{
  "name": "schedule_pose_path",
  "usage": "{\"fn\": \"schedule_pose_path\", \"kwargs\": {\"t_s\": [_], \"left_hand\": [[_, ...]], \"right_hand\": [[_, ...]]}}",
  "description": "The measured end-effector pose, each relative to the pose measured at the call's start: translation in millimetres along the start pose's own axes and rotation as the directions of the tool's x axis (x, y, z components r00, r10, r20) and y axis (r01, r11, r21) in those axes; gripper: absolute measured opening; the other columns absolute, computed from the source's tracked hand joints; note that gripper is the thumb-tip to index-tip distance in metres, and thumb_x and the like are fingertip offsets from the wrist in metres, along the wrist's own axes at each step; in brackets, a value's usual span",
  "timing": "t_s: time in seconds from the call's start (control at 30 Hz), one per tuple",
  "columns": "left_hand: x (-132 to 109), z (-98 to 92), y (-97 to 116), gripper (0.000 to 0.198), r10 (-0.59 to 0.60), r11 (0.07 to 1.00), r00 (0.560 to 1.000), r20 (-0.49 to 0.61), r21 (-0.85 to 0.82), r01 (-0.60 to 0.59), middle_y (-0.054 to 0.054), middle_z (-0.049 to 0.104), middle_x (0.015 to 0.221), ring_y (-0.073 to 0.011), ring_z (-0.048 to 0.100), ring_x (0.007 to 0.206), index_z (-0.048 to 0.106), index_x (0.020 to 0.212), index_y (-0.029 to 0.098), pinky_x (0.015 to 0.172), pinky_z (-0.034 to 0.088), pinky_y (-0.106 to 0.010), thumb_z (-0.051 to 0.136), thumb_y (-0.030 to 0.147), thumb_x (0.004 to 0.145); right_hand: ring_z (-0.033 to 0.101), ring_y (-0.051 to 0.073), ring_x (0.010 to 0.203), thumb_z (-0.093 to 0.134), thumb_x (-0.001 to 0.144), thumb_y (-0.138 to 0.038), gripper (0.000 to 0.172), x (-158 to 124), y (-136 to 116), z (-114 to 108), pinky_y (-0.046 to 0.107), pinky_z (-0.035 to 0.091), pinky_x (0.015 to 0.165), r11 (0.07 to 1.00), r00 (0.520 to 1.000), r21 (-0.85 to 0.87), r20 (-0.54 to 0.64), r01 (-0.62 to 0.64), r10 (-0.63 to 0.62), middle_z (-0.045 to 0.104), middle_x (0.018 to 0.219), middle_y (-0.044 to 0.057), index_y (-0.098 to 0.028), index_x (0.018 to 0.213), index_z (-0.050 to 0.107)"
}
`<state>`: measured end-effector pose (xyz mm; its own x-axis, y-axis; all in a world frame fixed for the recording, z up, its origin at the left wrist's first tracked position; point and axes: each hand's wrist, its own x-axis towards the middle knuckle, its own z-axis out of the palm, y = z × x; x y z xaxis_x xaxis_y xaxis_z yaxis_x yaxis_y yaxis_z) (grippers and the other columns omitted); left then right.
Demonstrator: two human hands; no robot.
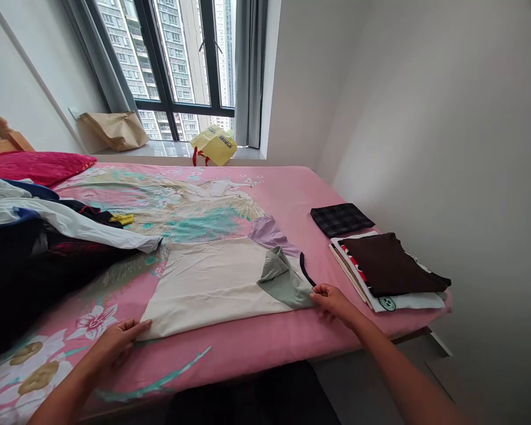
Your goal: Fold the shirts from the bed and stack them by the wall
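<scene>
A cream T-shirt (212,277) lies sideways on the pink bed, its near side folded over. One grey-green sleeve (277,274) is turned back over the body, and a lilac sleeve (272,233) sticks out at the far side. The dark neckband curves at the right end. My left hand (123,339) pinches the hem corner at the lower left. With thumb and fingers closed, my right hand (331,302) grips the shirt at its shoulder corner near the neckband.
Folded clothes (387,265) are stacked at the right, with a dark checked cloth (340,219) behind them. A heap of loose clothes (39,248) covers the left. A brown paper bag (115,131) and a yellow bag (215,144) sit on the windowsill. A wall borders the right side.
</scene>
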<state>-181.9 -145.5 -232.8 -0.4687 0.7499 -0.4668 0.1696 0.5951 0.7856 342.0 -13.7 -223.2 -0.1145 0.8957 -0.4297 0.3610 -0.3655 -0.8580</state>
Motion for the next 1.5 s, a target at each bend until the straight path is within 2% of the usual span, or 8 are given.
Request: {"fn": "schedule_pose_path", "kwargs": {"t_s": [0.13,0.27,0.47,0.67,0.77,0.93,1.23,1.5], "left_hand": [[-9.3,8.2,-2.8,0.05,-0.043,0.987,0.997,0.06,-0.15,0.051,0.012,0.032,0.036,-0.0065,0.028,0.03,0.041,0.07,0.023,0.033,0.016,-0.016,0.07,0.061,0.055],[-18.6,9.0,1.9,0.05,-0.049,0.987,0.996,0.077,-0.151,0.06,0.009,0.045,0.043,-0.007,0.04,0.035,0.046,0.076,0.02,0.034,0.022,-0.015,0.073,0.055,0.053],[-45.6,5.4,-13.4,0.048,-0.03,0.998,0.996,0.088,-0.044,0.034,0.011,0.04,0.04,-0.0074,0.038,0.032,0.045,0.069,0.021,0.034,0.018,-0.016,0.073,0.053,0.048],[-77.4,10.1,-29.9,0.047,-0.013,1.0,0.995,0.101,0.004,0.013,0.011,0.039,0.046,-0.0068,0.038,0.034,0.049,0.074,0.02,0.035,0.02,-0.017,0.07,0.056,0.052],[-80.0,11.3,-27.3,0.049,0.005,1.0,0.996,0.089,0.023,-0.007,0.01,0.043,0.052,-0.0076,0.042,0.037,0.049,0.079,0.021,0.036,0.022,-0.018,0.07,0.056,0.052],[-75.0,9.8,-29.8,0.048,-0.027,0.998,0.998,0.049,0.062,0.024,0.01,0.04,0.051,-0.0079,0.04,0.037,0.046,0.077,0.021,0.037,0.023,-0.018,0.068,0.056,0.052],[-81.4,16.1,-22.4,0.048,0.021,0.993,1.0,0.023,0.117,-0.023,0.011,0.034,0.047,-0.0077,0.036,0.035,0.043,0.071,0.022,0.037,0.02,-0.019,0.064,0.06,0.051],[-75.2,17.9,-21.2,0.047,0.029,0.982,1.0,-0.012,0.186,-0.026,0.01,0.03,0.039,-0.0087,0.031,0.033,0.046,0.07,0.022,0.036,0.017,-0.02,0.056,0.065,0.055]], "right_hand": [[0.056,0.01,0.038,0.068,0.067,-0.042,0.04,-0.8,8.2,1.3,0.017,0.037,0.031,0.996,1.0,0.092,0.012,-0.017,0.016,0.059,0.07,-0.003,-0.02,0.095,0.05],[0.054,0.01,0.038,0.065,0.069,-0.038,0.032,-6.7,15.0,1.8,0.019,0.04,0.034,0.994,0.999,0.108,-0.043,0.029,-0.024,0.051,0.06,-0.007,-0.019,0.09,0.05],[0.049,0.007,0.035,0.059,0.071,-0.037,0.029,-22.8,44.0,-12.5,0.019,0.038,0.038,0.984,0.983,0.015,-0.054,0.178,-0.177,0.053,0.061,-0.008,-0.018,0.092,0.05],[0.053,0.01,0.038,0.059,0.071,-0.043,0.034,-38.0,75.3,-19.0,0.02,0.038,0.036,0.999,0.998,-0.009,-0.058,0.034,-0.035,0.052,0.061,-0.008,-0.021,0.094,0.048],[0.057,0.011,0.042,0.06,0.072,-0.045,0.035,-40.9,73.6,-12.7,0.021,0.041,0.037,1.0,0.996,-0.011,-0.086,0.006,-0.007,0.055,0.067,-0.006,-0.021,0.095,0.048],[0.052,0.008,0.038,0.062,0.071,-0.036,0.027,-46.8,66.2,-7.0,0.019,0.039,0.036,1.0,0.994,0.028,-0.11,-0.01,0.013,0.053,0.062,-0.008,-0.021,0.089,0.047],[0.06,0.011,0.048,0.063,0.07,-0.036,0.027,-56.0,49.9,-3.4,0.018,0.041,0.037,0.996,0.997,0.058,-0.024,-0.072,0.073,0.048,0.057,-0.008,-0.021,0.073,0.041],[0.057,0.009,0.042,0.064,0.074,-0.042,0.029,-49.7,45.7,-3.6,0.015,0.039,0.036,0.997,0.996,0.007,-0.038,-0.079,0.08,0.052,0.056,-0.006,-0.019,0.078,0.048]]}}
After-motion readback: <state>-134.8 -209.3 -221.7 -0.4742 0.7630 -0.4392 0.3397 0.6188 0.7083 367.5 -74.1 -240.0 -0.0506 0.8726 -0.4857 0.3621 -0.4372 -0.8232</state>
